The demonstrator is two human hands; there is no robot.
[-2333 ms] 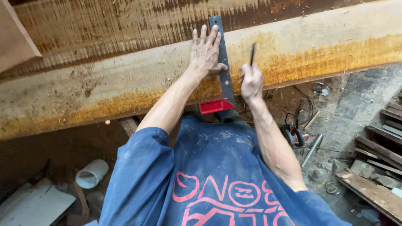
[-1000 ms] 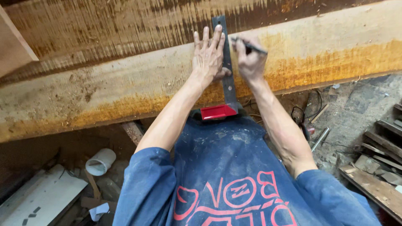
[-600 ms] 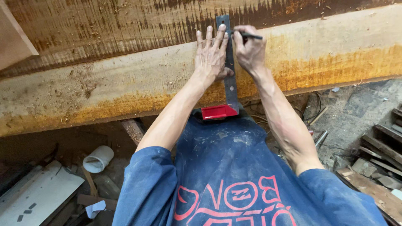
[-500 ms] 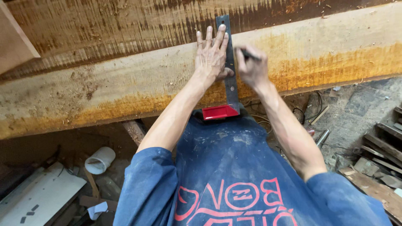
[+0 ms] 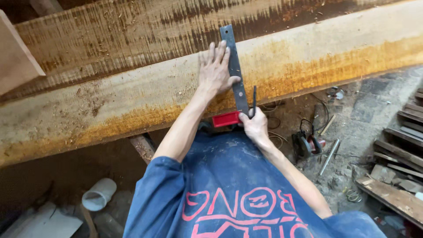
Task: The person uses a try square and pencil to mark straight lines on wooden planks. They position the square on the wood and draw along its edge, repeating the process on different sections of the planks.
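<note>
Lying across the beam [image 5: 132, 101], square [image 5: 233, 66] blade pointing away; left hand [image 5: 216, 72] flat on it, right hand [image 5: 254, 125] gripping pencil [image 5: 254, 99].

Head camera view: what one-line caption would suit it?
Left hand presses a red-handled metal square onto a rough wooden beam; right hand holds a dark pencil.

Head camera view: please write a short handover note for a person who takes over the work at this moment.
Left hand: flat on the square's metal blade, pressing it across the wooden beam.
Right hand: holds a pencil at the beam's near edge, beside the blade.
The square's red stock sits against the beam's near edge.
Done: square is placed.
Left: no drawn line can be made out along the blade; check it before lifting the square.
</note>
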